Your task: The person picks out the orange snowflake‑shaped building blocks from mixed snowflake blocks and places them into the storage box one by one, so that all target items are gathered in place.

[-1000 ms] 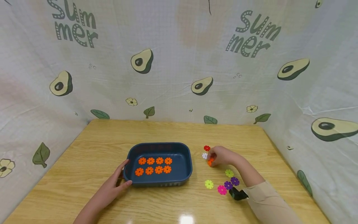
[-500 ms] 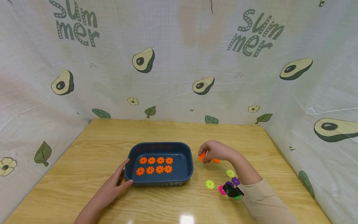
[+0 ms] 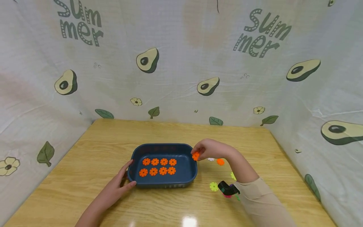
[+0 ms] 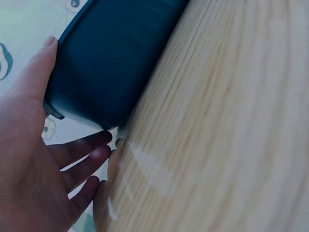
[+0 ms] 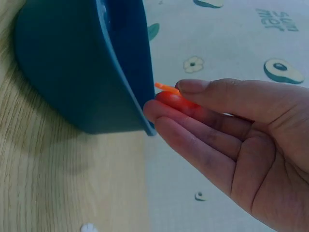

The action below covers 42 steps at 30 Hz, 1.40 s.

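Note:
Between thumb and fingertips, my right hand [image 3: 208, 148] pinches an orange notched plastic disc [image 3: 195, 156] right at the right rim of a dark blue tray [image 3: 165, 186]. The right wrist view shows the held disc [image 5: 166, 88] edge-on, mostly covered by the fingers. Inside the tray, several similar orange discs [image 3: 164, 161] lie flat in two rows. My left hand [image 3: 117, 184] rests at the tray's left end, its thumb and forefinger touching it. In the left wrist view, the other fingers [image 4: 82, 171] extend loosely below the tray wall.
Right of the tray, a white disc [image 3: 211, 159] and another orange disc [image 3: 220, 161] lie on the wooden table [image 3: 158, 208]. A yellow-green disc [image 3: 214, 186] lies nearer, beside others partly hidden by the black wrist camera [image 3: 227, 188]. A printed curtain [image 3: 175, 94] surrounds the table.
My right hand has picked up an orange disc from the loose ones and carried it left to the tray's rim. The left hand stays at the tray's end.

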{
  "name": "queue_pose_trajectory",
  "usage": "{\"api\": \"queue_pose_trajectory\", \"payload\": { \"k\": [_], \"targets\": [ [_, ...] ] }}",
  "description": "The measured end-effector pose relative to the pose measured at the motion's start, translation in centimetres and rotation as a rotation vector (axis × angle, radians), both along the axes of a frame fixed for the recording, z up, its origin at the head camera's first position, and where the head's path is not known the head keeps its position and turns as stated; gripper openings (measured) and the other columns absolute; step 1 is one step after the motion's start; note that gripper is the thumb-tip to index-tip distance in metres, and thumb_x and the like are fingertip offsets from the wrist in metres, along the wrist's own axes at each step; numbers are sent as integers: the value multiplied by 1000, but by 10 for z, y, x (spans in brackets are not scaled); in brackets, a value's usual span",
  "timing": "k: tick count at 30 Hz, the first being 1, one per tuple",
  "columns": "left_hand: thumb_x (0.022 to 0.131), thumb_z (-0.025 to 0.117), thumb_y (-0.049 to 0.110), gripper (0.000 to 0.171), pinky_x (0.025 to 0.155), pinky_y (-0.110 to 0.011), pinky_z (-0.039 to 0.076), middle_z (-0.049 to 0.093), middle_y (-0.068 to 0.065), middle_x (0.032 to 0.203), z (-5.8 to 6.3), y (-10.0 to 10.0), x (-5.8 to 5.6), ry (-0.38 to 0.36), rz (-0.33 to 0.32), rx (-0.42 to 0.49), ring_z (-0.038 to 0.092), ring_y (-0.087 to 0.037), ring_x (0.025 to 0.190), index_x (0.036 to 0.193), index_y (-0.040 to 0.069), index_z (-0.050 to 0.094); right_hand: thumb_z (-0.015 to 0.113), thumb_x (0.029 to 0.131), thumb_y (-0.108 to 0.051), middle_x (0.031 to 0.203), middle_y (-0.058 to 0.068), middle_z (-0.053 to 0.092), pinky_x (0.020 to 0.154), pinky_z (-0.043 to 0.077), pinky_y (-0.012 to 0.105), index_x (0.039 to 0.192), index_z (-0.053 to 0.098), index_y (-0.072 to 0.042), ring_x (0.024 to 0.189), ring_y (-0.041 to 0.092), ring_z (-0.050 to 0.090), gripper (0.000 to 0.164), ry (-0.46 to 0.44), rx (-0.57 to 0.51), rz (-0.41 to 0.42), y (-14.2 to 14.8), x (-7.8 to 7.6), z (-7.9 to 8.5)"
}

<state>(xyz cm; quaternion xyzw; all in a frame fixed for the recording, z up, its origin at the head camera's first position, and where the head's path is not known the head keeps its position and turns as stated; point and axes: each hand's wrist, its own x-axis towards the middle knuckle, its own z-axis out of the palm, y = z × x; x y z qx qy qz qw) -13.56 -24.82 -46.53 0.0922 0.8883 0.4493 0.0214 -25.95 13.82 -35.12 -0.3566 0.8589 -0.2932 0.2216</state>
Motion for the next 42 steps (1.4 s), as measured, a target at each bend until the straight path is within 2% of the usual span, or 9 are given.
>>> {"api": "queue_pose_trajectory", "payload": {
  "k": [6, 9, 15, 19, 26, 34, 42],
  "targets": [
    [95, 65, 33, 76, 97, -60, 34, 51, -18, 134, 3, 1, -1, 6, -3, -2, 53, -28, 113, 156, 25, 19, 73, 87, -5, 105, -1, 69, 77, 52, 27, 116, 70, -1, 89, 12, 64, 29, -53, -16, 27, -14, -3, 1],
    [95, 65, 33, 76, 97, -60, 33, 50, -19, 137, 2, 0, -1, 13, -1, 1, 51, -29, 116, 156, 25, 19, 73, 87, -5, 104, -3, 69, 76, 52, 27, 115, 71, -6, 89, 10, 64, 28, -53, -1, 46, -20, -5, -1],
    [95, 65, 32, 76, 97, -60, 32, 48, -19, 138, 1, 1, 0, 22, 3, 14, 49, -30, 117, 155, 25, 21, 72, 87, -3, 99, -2, 68, 74, 52, 27, 110, 71, -6, 85, 11, 63, 23, -46, 7, 97, -32, -10, -11],
    [95, 65, 32, 76, 98, -62, 31, 45, -21, 141, 0, 1, 0, 17, 1, 20, 48, -33, 120, 155, 26, 20, 73, 86, -2, 94, -3, 69, 72, 52, 27, 105, 72, -7, 82, 11, 63, 20, -31, 15, 90, -37, -13, -18],
    [95, 65, 31, 76, 98, -60, 33, 50, -17, 136, 2, 0, 0, 8, -2, 27, 51, -28, 116, 155, 26, 20, 74, 85, 0, 89, -4, 68, 70, 52, 25, 101, 73, -8, 78, 8, 62, 18, 23, 48, 95, -46, -17, -25],
    [95, 65, 31, 76, 98, -60, 33, 47, -21, 140, 1, 0, 0, 20, -10, 16, 50, -31, 118, 156, 26, 19, 75, 84, -2, 91, -2, 69, 69, 51, 24, 98, 75, -7, 79, 9, 62, 15, 106, 78, 109, -54, -19, -32],
    [95, 65, 32, 76, 99, -62, 31, 45, -21, 141, 0, -1, -1, 11, 2, 16, 49, -32, 119, 156, 26, 19, 77, 84, -6, 88, -5, 69, 69, 50, 23, 93, 75, -13, 79, 7, 61, 11, 185, 166, 104, -63, -19, -35]
  ]
}}
